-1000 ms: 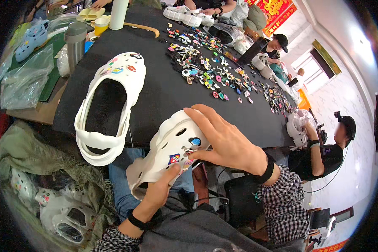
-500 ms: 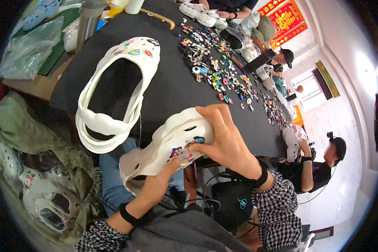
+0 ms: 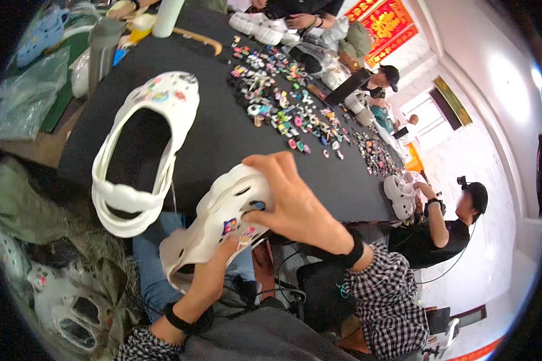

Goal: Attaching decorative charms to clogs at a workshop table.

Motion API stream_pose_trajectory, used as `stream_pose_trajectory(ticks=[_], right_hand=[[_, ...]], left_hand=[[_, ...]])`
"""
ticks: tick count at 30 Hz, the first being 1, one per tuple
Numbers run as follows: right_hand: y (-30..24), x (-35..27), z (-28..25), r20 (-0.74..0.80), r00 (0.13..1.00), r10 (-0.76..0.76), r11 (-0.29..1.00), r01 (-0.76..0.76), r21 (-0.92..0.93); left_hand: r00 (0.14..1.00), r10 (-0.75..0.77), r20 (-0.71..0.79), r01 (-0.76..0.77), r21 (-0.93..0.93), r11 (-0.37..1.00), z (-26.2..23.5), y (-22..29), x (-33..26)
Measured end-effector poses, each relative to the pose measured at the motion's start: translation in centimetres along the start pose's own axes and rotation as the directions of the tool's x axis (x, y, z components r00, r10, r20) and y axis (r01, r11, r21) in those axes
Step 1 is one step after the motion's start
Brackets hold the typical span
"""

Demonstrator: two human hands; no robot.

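A white clog is held tilted between both my hands over the table's near edge, with several colourful charms on its upper. My right hand wraps over the toe end, fingers on the far side and thumb by a dark blue charm. My left hand grips the near side, its thumb pressing beside a pink and yellow charm; its other fingers are hidden beneath the shoe. To the left, a second white clog lies on the black table, several charms on its toe.
Loose charms spread across the table's far middle. A grey tumbler, a pale green cup and a wooden stick stand or lie far left. Bagged clogs lie lower left. A co-worker holds a white clog at right.
The view has shifted, so most of the table and people appear further left. Both my hands keep hold of the clog. A hand now shows at the far left, near the cups.
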State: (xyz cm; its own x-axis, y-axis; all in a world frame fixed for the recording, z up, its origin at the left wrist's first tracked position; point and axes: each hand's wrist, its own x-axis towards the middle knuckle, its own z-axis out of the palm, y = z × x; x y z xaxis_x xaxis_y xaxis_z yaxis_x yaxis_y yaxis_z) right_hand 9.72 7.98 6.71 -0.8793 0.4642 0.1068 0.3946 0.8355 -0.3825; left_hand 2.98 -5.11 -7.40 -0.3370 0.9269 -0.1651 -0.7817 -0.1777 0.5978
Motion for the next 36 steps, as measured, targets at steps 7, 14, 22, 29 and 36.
stream_pose_trajectory(ticks=[7,14,22,29,36], right_hand=[[0.7,-1.1,-0.1,-0.018,0.999,0.034,0.996,-0.032,0.085],[1.1,-1.0,0.3,-0.018,0.999,0.044,0.995,-0.042,0.094],[0.9,-0.3,0.9,-0.074,0.997,0.035,0.998,-0.031,0.059],[1.0,0.9,0.5,0.037,0.999,0.029,0.999,-0.029,0.017],[1.3,0.7,0.6,0.035,0.999,-0.007,0.999,0.005,0.051]], left_hand=[[0.996,-0.084,-0.015,0.084,-0.045,0.995,-0.3,0.0,-0.2],[0.993,-0.014,-0.115,0.009,-0.048,0.999,0.0,-0.5,-0.1],[0.993,0.029,-0.112,-0.032,-0.026,0.999,0.0,-1.2,0.2],[0.992,0.046,-0.117,-0.054,-0.071,0.996,1.5,-1.2,-0.3],[0.988,0.046,-0.149,-0.062,-0.103,0.993,1.2,-1.7,0.0]])
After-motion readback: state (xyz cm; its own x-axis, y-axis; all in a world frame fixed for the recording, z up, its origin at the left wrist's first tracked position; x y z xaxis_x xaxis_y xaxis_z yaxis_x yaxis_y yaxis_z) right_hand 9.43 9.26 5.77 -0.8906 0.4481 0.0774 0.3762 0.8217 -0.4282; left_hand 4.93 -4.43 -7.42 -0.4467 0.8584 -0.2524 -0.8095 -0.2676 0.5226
